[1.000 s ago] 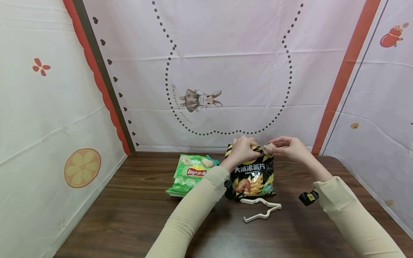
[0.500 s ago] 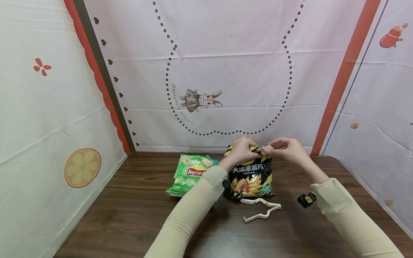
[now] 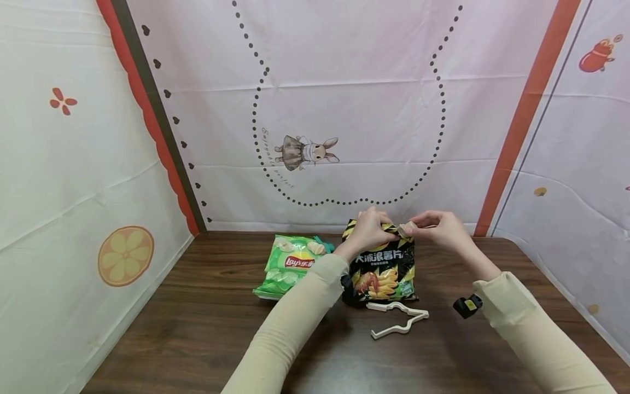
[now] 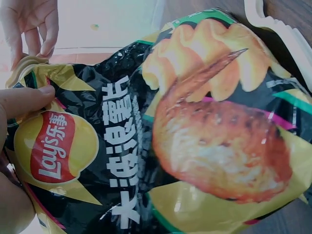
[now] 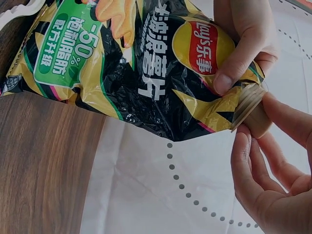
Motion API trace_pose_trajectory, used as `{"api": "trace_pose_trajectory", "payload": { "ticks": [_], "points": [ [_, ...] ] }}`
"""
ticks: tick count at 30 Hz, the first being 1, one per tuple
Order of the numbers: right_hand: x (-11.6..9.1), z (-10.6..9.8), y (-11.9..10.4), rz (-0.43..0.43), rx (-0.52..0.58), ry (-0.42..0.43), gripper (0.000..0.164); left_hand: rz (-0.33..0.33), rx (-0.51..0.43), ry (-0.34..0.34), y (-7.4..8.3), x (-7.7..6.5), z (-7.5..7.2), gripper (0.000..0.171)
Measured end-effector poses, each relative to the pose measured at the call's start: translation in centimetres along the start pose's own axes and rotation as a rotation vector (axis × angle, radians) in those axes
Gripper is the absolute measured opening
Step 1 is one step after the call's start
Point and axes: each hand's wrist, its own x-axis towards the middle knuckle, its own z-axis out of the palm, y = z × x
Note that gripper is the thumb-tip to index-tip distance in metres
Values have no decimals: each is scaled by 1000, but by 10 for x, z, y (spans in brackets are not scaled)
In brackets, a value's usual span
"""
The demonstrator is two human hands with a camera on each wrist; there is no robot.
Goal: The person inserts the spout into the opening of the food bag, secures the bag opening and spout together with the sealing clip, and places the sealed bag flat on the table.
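Observation:
A black and yellow bag of Lay's chips (image 3: 384,271) stands tilted on the table, its top raised. My left hand (image 3: 370,230) grips the top edge, thumb (image 5: 229,80) on the front and fingers behind. At the bag's upper right corner sits a small beige ridged clip (image 5: 254,113). My right hand (image 3: 440,227) pinches this clip between thumb and fingertips. In the right wrist view, the corner of the bag meets the clip's ridged part. How the clip fastens there is hidden.
A green Lay's bag (image 3: 283,271) lies to the left, partly behind my left sleeve, with a teal piece (image 3: 328,246) at its upper corner. A cream, bent bag clip (image 3: 401,320) lies spread in front of the black bag. A printed cloth (image 3: 374,109) hangs behind the table.
My right hand has shifted slightly left with the beige clip, and the black bag has moved slightly left too. Both holds look the same.

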Motion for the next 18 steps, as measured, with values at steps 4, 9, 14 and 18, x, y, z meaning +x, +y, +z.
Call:
{"api": "trace_pose_trajectory", "payload": {
  "ticks": [4,9,14,18],
  "points": [
    [1,-2,0,17,6,-5,48,27,34,38,0,1,3,10],
    [2,-2,0,29,19,-7,46,46,50,74,-1,-1,6,11],
    [3,-1,0,27,17,-11,45,43,54,94,-1,-3,5,11],
    [3,0,1,28,16,-16,46,50,52,109,-2,-3,7,11]
  ]
}}
